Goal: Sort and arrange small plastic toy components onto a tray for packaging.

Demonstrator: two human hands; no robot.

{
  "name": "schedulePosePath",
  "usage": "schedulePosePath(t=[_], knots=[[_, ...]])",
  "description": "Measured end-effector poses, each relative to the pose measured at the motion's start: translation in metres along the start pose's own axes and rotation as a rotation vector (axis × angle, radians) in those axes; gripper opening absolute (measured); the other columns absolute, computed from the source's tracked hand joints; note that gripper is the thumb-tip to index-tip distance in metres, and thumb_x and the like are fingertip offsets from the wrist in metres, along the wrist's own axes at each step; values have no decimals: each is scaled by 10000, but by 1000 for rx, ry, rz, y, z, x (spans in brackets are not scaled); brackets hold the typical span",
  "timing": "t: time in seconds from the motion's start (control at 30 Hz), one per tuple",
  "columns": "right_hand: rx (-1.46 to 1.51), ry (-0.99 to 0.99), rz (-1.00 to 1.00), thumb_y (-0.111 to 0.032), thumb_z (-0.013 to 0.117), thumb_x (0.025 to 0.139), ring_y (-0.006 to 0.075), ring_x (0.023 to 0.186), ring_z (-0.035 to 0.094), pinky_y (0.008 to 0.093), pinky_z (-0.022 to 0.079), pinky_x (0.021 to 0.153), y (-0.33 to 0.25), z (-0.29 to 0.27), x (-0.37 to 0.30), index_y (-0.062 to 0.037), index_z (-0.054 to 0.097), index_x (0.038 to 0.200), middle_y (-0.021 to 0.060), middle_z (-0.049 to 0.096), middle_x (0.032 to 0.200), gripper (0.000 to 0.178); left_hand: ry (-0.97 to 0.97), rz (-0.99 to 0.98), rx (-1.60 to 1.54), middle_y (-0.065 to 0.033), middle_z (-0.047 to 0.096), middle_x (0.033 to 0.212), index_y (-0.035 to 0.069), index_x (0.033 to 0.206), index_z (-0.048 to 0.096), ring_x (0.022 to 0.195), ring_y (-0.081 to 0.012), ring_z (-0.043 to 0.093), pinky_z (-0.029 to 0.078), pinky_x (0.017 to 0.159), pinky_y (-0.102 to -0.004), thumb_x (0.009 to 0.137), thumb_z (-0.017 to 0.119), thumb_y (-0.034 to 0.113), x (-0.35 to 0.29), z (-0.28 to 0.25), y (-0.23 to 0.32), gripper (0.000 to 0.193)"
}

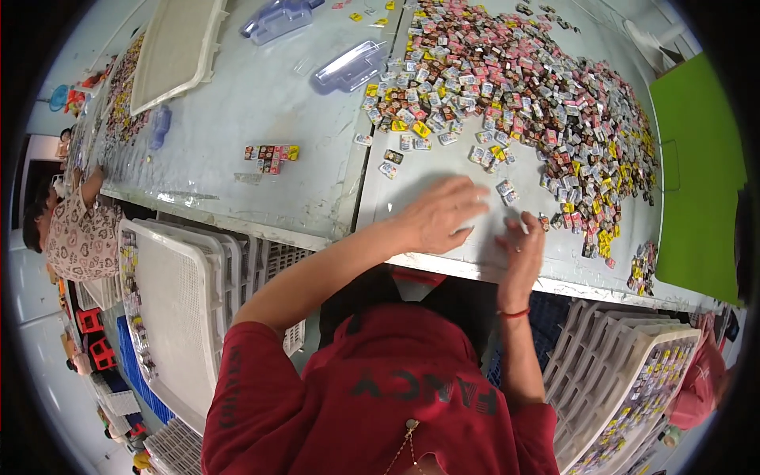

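Note:
A wide heap of small printed rectangular packets [507,87], pink, white, yellow and dark, spreads over the far and right part of the table [372,214]. My left hand [447,215] hovers over the near part of the table, fingers stretched to the right and nothing visible in them. Close to its fingertips lies a loose pair of white packets [507,192]. My right hand [521,247], with a red cord at its wrist, is raised near the table's front edge, its fingers bent but apart. A few packets lie just beyond its fingertips.
On the left table stand a small block of packets [271,157] and clear bluish plastic moulds [351,67]. A white tray [170,59] lies farther left. Stacked white trays [170,289] flank me on both sides. A green panel [697,174] rises at the right; another person [79,229] works far left.

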State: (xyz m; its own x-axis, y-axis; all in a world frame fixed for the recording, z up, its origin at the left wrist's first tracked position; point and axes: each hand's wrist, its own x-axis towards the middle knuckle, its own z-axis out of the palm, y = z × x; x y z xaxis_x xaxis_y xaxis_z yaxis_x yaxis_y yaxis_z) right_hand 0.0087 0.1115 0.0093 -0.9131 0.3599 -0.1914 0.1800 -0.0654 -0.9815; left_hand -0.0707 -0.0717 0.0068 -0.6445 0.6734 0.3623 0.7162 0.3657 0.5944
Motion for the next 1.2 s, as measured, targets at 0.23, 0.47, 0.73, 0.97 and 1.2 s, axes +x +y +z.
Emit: schedulePosePath(t=[0.23, 0.47, 0.73, 0.97, 1.2], knots=[[-393, -33, -480, -94, 521, 977, 177, 1034, 580, 316, 459, 894, -29, 9, 34, -9, 576, 1203, 81, 597, 1147, 248, -60, 267, 130, -97, 533, 1277, 54, 1136, 596, 1297, -343, 398, 313, 1065, -513, 773, 716, 316, 12, 16, -7, 463], [-749, -302, -902, -27, 659, 793, 308, 868, 608, 384, 497, 772, -54, 91, 77, -40, 670, 965, 115, 673, 933, 173, 325, -77, 291, -94, 557, 1182, 37, 986, 633, 1163, -287, 497, 428, 967, -413, 754, 723, 117, -46, -34, -41, 261], [-1143, -260, -984, -128, 652, 814, 313, 842, 610, 406, 497, 749, -18, 158, 113, -35, 615, 893, 139, 649, 866, 127, 339, -199, 391, -84, 576, 1105, 49, 996, 651, 1053, -282, 535, 464, 855, -385, 746, 680, 46, -44, -44, -68, 252], [-1039, -304, -873, -137, 645, 832, 340, 787, 615, 428, 502, 720, -22, 145, 117, -48, 615, 881, 158, 634, 837, 106, 332, -301, 346, -89, 637, 959, 51, 973, 647, 950, -282, 590, 474, 823, -396, 746, 674, 22, -28, -56, -69, 231], [-939, -338, -873, -126, 658, 836, 330, 802, 636, 393, 509, 687, -35, 120, 116, -33, 657, 983, 187, 654, 889, 174, 490, -336, 221, -75, 667, 901, 45, 959, 636, 871, -277, 613, 505, 729, -349, 757, 687, 19, -23, -63, -47, 210]])
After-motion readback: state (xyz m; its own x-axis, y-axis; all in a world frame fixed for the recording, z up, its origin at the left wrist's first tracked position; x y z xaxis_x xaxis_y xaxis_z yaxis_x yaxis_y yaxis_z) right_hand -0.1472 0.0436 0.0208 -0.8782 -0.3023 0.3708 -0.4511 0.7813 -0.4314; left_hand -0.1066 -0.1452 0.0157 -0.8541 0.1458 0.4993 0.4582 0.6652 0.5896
